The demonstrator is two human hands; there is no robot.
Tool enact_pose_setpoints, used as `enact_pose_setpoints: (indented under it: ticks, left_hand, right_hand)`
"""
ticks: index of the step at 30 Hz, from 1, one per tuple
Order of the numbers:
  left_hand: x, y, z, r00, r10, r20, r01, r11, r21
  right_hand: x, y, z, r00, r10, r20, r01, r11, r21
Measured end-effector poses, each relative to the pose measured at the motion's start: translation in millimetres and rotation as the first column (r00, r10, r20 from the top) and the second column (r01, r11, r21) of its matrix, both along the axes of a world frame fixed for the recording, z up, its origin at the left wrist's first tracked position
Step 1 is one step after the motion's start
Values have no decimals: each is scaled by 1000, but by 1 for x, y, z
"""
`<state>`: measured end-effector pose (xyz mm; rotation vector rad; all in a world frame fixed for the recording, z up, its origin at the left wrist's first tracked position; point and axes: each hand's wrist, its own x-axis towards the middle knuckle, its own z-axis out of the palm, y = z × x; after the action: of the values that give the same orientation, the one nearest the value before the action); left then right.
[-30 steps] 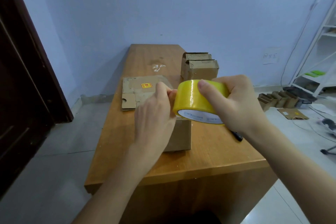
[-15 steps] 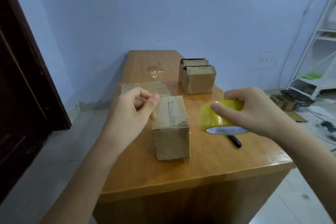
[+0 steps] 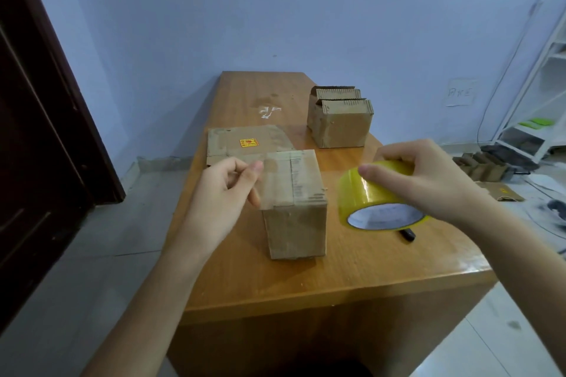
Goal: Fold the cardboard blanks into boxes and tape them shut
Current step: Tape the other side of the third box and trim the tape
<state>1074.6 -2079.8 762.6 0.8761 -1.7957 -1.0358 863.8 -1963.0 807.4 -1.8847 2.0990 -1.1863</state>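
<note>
A strip of tape (image 3: 269, 180) has been drawn off the roll (image 3: 375, 196) since a second ago, when both hands were pressed together at the roll above the box (image 3: 294, 202); the hands are now parted and the roll has been lowered to the box's right, near the table (image 3: 337, 278). The box is thus judged ready for sealing along its top seam. The left hand (image 3: 220, 193) is held at the box's top left edge, thumb and fingers pinched on the strip's end. The right hand (image 3: 422, 177) is curled over the roll, clamped on it. A flat blank (image 3: 242, 144) lies behind, folded boxes (image 3: 340, 116) farther back.
</note>
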Motion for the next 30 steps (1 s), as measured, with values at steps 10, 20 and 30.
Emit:
enact_pose_setpoints:
  ticks: [10,20,30]
  left_hand:
    - [2,-8,-14,866,446,229,-250,779,-575]
    - [28,-10,-13,862,430,268,-216,790,-573]
    - [14,-33,-36,859,368,357,-250,908,-335]
  right_hand:
    - [4,2,-28,986,22,168,3,989,-148]
    - [9,4,-23,961,-53,-272,74,995,67]
    - [-5,-41,-12,883,-22,-470,181,938,295]
